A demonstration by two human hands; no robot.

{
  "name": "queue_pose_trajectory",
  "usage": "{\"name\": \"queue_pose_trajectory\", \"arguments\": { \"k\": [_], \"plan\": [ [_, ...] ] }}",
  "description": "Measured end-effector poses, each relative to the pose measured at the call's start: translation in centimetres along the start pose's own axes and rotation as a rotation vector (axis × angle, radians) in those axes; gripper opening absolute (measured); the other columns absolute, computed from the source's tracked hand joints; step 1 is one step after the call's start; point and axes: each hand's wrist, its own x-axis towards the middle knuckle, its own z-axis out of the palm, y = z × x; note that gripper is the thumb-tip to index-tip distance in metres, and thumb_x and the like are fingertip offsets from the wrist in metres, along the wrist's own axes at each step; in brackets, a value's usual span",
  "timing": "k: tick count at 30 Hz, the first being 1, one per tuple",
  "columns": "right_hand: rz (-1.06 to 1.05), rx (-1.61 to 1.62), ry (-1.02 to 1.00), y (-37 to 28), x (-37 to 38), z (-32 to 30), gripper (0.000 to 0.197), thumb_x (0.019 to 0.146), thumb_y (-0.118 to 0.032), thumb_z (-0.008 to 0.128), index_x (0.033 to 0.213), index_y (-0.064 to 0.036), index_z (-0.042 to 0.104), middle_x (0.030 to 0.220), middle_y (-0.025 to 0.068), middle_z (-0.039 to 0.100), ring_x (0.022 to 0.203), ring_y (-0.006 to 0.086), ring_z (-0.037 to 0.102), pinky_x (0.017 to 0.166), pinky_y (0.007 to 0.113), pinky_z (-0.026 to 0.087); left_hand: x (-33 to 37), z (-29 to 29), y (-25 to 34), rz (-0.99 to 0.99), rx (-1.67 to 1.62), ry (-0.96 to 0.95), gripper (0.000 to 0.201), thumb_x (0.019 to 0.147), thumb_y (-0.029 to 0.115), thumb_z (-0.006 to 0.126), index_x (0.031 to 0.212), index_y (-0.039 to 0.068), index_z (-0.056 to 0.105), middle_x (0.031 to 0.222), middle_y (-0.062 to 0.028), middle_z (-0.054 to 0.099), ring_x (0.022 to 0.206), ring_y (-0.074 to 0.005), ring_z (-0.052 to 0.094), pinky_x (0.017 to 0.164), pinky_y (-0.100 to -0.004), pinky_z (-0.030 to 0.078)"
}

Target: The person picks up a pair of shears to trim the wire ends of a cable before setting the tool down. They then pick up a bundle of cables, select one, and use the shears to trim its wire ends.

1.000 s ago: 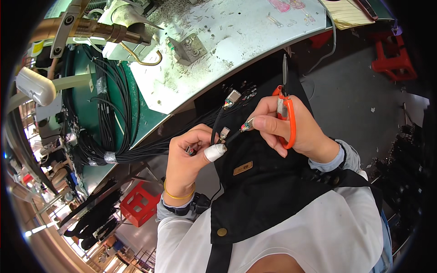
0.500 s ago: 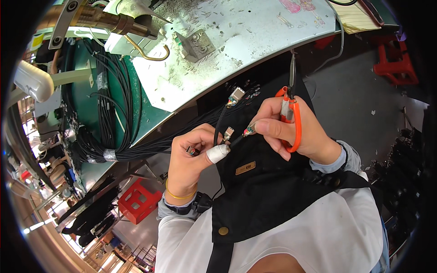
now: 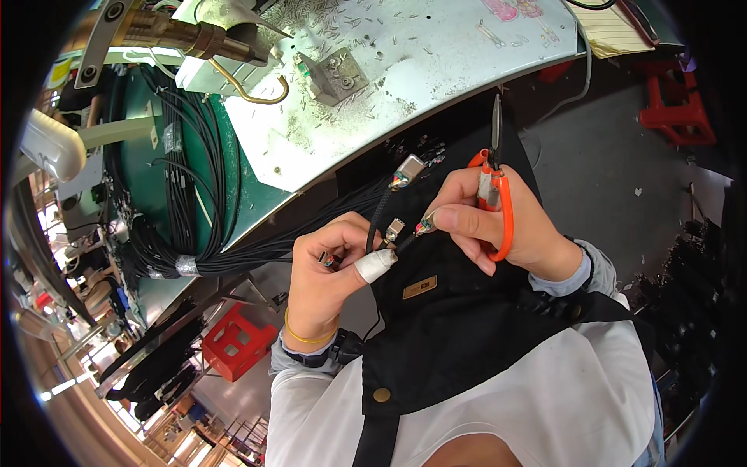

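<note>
My left hand (image 3: 331, 265), its thumb tip wrapped in white tape, is closed round several black cables (image 3: 378, 218). Metal plugs with bare coloured wires stick out of it: a larger silver plug (image 3: 408, 170) standing up above the fingers, a smaller plug (image 3: 395, 228) by the thumb, and another connector (image 3: 328, 259) lying across the palm side. My right hand (image 3: 498, 222) pinches a small connector end with coloured wires (image 3: 426, 226) between thumb and forefinger. Orange-handled scissors (image 3: 498, 187) also hang on that hand, blades pointing up and away.
A white work table (image 3: 436, 70) carries scattered metal bits and a metal block (image 3: 333, 76). Machine parts (image 3: 179, 39) jut in at upper left. Bundled black cables (image 3: 183, 194) lie on a green surface. Red stools (image 3: 238, 342) stand on the floor; a notepad (image 3: 611, 31) lies far right.
The larger silver plug above my left hand has shifted slightly right and tilted. Both hands and the scissors keep nearly the same place.
</note>
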Motion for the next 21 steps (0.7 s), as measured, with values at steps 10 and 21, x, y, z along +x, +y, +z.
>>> {"name": "queue_pose_trajectory", "arguments": {
  "k": [10, 21],
  "plan": [
    [-0.627, -0.301, 0.278, 0.9, 1.0, 0.2, 0.017, 0.084, -0.012, 0.052, 0.084, 0.0044, 0.055, 0.045, 0.0008, 0.046, 0.031, 0.0055, 0.039, 0.032, 0.017, 0.029, 0.3, 0.8, -0.1, 0.108, 0.249, 0.047, 0.012, 0.062, -0.003, 0.068, 0.073, -0.002, 0.063, 0.071, -0.0011, 0.053, 0.051, -0.0010, 0.029, 0.045, -0.0172, 0.019],
    [-0.380, -0.150, 0.228, -0.1, 0.5, -0.1, 0.022, 0.087, -0.015, 0.046, 0.083, 0.0040, 0.055, 0.042, 0.0006, 0.044, 0.029, 0.0054, 0.038, 0.031, 0.017, 0.027, 0.2, 1.1, 0.4, 0.053, 0.299, 0.047, 0.013, 0.061, -0.001, 0.068, 0.072, -0.003, 0.060, 0.071, -0.0007, 0.050, 0.054, -0.0024, 0.032, 0.048, -0.0173, 0.021]
  ]
}}
